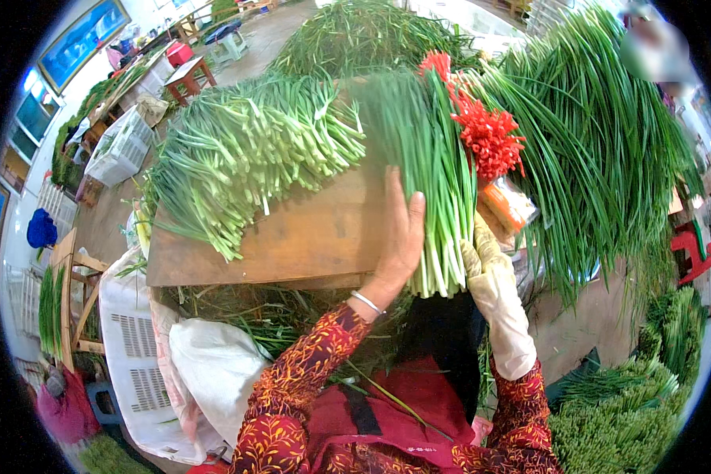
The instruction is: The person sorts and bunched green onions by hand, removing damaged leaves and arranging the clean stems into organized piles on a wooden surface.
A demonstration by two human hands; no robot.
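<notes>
A bundle of long green chives (430, 182) with pale stalk ends lies on the right part of a wooden board (316, 229), its ends reaching past the near edge. My bare left hand (403, 233), a bangle at its wrist, lies along the bundle's left side with fingers stretched out. On the other side, my right hand (490, 261) in a pale glove rests against the lower stalks, thumb bent toward them and fingers pointing away from me. A wide row of chives (253, 154) covers the board's left and far part.
Red ties (490, 138) hang beside the bundle, above an orange-and-clear packet (509, 203). A tall chive heap (584, 150) stands right, another heap (371, 35) behind. Chive bunches (624, 419) fill the lower right. A white plastic crate (134, 355) and white sack (213, 363) stand left.
</notes>
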